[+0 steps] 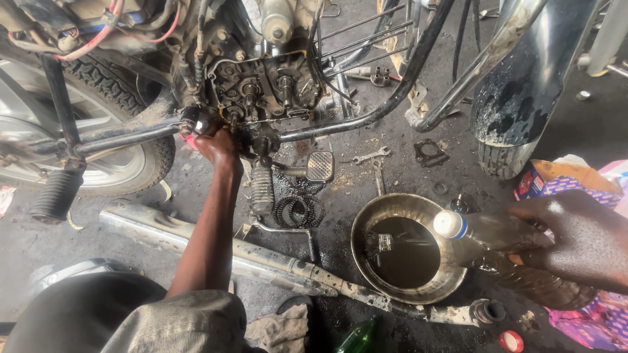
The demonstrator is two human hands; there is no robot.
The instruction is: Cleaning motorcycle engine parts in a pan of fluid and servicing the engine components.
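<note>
**Engine open, oil in the pan, bottle in hand**

Nearest to us, our right hand (582,238) wraps a dark, oily plastic bottle (504,252), fingers curled together around its body, with the white cap (450,224) on and pointing over the rim of the round metal pan (399,204). The pan sits on the ground just beside the bottle and holds a pool of dark oil with a small metal part lying in it. So, as we judge it, the draining is done, and nothing is being poured while the cap is on.

A little farther out, a long exhaust pipe (261,255) lies on the floor, off the machine. Clutch plates (299,210) rest in a loose stack near the footpeg (320,165), with a spanner (370,155) and a gasket (430,153) spread on the greasy ground beyond the pan.

Farthest, our left hand (216,145) reaches up to the lower edge of the open engine case (265,88). Its fingers are closed against something at the frame rail, but we cannot tell what they pinch. The cover is off and gears show bare, so stripping looks well along, while reassembly has evidently not begun.
</note>
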